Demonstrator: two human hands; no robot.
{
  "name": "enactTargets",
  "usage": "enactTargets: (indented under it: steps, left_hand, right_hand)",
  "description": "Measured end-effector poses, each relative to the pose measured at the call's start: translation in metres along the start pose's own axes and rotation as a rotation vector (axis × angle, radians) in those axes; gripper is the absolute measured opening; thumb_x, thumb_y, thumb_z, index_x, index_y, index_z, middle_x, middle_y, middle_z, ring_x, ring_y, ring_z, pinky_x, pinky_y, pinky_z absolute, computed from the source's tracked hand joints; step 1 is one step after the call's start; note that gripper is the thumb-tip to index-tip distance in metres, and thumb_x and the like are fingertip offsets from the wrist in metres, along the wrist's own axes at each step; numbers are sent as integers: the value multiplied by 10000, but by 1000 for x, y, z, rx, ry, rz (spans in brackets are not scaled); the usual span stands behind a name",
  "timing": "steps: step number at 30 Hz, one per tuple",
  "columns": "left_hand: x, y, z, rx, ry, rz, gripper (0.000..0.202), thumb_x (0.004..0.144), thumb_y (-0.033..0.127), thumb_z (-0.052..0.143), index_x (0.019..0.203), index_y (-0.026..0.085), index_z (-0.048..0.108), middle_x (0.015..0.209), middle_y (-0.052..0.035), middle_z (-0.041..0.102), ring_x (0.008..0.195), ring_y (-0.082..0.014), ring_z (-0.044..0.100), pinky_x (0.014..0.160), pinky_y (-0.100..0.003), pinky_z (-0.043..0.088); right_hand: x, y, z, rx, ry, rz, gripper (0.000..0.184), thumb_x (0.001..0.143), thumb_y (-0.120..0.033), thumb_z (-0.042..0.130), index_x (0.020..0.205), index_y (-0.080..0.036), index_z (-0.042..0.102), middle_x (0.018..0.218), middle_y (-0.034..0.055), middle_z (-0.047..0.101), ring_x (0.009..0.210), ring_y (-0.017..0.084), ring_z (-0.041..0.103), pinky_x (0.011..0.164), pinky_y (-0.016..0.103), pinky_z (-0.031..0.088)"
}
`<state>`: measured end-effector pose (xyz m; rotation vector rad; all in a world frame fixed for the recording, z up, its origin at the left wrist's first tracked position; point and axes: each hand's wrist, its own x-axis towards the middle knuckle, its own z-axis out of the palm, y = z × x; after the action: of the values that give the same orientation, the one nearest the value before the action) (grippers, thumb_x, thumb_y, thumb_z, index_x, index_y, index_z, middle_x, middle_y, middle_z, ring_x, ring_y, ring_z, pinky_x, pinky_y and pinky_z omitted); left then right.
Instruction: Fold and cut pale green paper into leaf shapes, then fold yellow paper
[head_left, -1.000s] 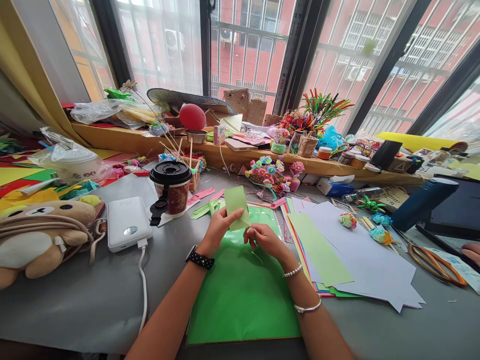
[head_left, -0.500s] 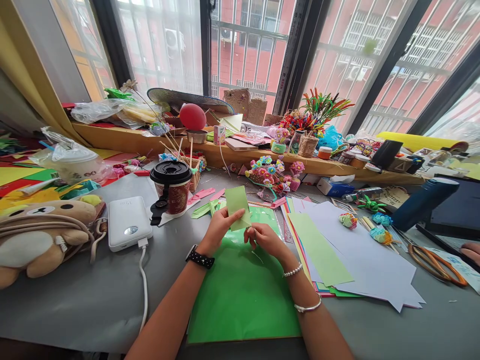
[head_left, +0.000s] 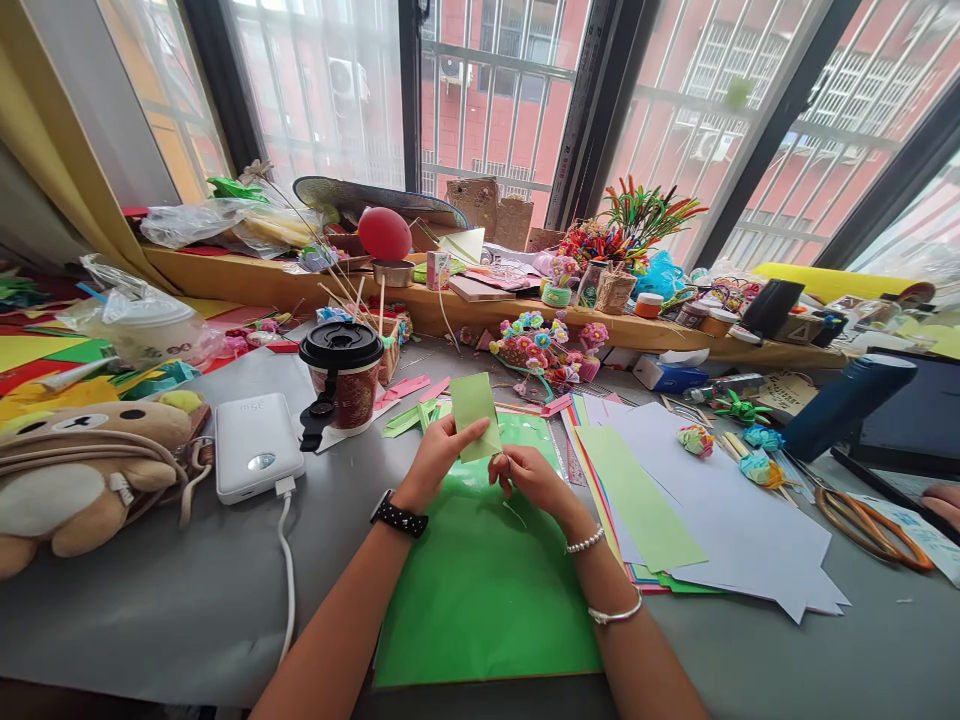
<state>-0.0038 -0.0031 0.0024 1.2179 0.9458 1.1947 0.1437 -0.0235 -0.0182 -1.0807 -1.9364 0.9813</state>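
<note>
- In the middle of the frame, just above the centre, the left hand (head_left: 439,455) was closed on a light green paper strip (head_left: 472,405), thumb across its lower part, holding it upright above the table (head_left: 150,600).
- Just right of it, the right hand (head_left: 529,475) had its fingertips pinched together at the strip's lower right corner (whether something thin was also caught between them, I could not tell).
- Below both hands, a bright green sheet (head_left: 487,590) lay flat on the table, running down to the lower edge of the frame.
- By my judgement the work on the strip was near its start: the part showing above the fingers was flat, with no crease or curl. Only the lower end, hidden in the fingers, was being handled, so nearly all the shaping was left.
- To the right of centre, a fan of paper sheets (head_left: 720,510) was spread out, with small folded paper pieces (head_left: 696,440) beyond it and orange-handled scissors (head_left: 870,520) farther right.
- To the left of centre stood a lidded coffee cup (head_left: 343,375), with a white power bank (head_left: 255,445) beside it and a plush bear (head_left: 75,470) at the left edge.
- At the far right edge, part of another person's hand (head_left: 943,503) rested on the table, well apart from the strip.
</note>
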Motion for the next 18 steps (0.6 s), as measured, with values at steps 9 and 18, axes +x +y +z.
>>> enactTargets:
  steps: [9, 18]
  left_hand:
    - [-2, 2, 1, -23, -19, -7, 255, 568, 366, 681, 667, 139, 617, 585, 6, 596, 509, -107, 486, 503, -225, 345]
    - [-1, 1, 0, -29, -22, -12, 258, 572, 359, 678, 683, 135, 614, 573, 1, 593, 503, -109, 490, 511, -232, 354]
  right_hand:
    - [0, 1, 0, -16, 7, -21, 546, 776, -606, 303, 589, -150, 537, 524, -11, 503, 437, 83, 445, 533, 225, 377]
    - [0, 1, 1, 9, 21, -1, 528, 771, -604, 324, 587, -151, 524, 525, -15, 491, 427, 79, 437, 513, 222, 367]
